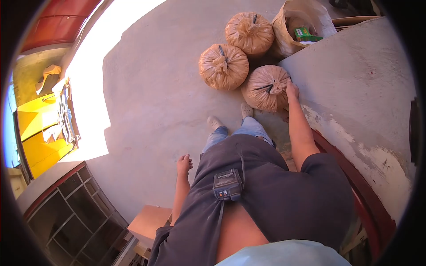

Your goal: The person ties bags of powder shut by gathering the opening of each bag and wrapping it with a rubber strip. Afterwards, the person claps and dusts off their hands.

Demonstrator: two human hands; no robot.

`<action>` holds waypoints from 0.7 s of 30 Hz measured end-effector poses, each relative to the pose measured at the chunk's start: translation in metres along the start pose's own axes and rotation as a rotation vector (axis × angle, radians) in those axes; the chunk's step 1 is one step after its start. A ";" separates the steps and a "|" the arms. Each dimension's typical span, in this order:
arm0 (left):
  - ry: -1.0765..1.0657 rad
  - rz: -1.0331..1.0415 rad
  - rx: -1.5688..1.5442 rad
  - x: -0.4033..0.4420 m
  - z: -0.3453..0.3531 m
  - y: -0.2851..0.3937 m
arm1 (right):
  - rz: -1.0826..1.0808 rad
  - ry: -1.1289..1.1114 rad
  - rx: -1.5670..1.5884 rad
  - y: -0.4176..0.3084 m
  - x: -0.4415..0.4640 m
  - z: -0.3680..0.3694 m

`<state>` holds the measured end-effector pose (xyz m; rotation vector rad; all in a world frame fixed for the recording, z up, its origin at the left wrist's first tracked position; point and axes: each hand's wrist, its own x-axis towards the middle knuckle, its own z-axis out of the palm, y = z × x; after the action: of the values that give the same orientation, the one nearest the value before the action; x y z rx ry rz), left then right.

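Observation:
My right hand (292,90) reaches down with its fingers closed on the gathered plastic neck of a full, tied bag (265,91). The bag is brownish and see-through, bound with a dark tie, and stands on the floor just past my shoes. Touching or nearly touching it are two similar tied bags, a left one (223,67) and a farther one (250,33). What fills them I cannot make out. My left hand (185,164) hangs beside my hip with its fingers curled and nothing visible in them.
An open white sack (301,22) with a green packet (306,34) inside stands behind the bags. A grey concrete wall (355,71) runs close on my right. At left are a metal-framed grille (73,213), a cardboard box (148,219) and a bright yellow object (42,133).

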<state>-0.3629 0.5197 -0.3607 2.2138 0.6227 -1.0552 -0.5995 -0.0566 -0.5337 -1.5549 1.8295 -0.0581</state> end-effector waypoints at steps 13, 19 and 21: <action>-0.201 0.137 0.165 0.217 -0.068 -0.063 | -0.067 0.144 -0.131 -0.024 -0.143 0.025; -0.262 0.227 0.033 0.252 -0.141 0.046 | -0.094 -0.148 -0.248 -0.063 -0.215 0.107; -0.175 0.023 -0.114 0.251 -0.166 0.099 | -0.136 -0.197 -0.335 -0.084 -0.241 0.117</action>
<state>-0.0700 0.6021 -0.4483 2.0012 0.5641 -1.1575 -0.4633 0.1785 -0.4636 -1.8421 1.6357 0.3435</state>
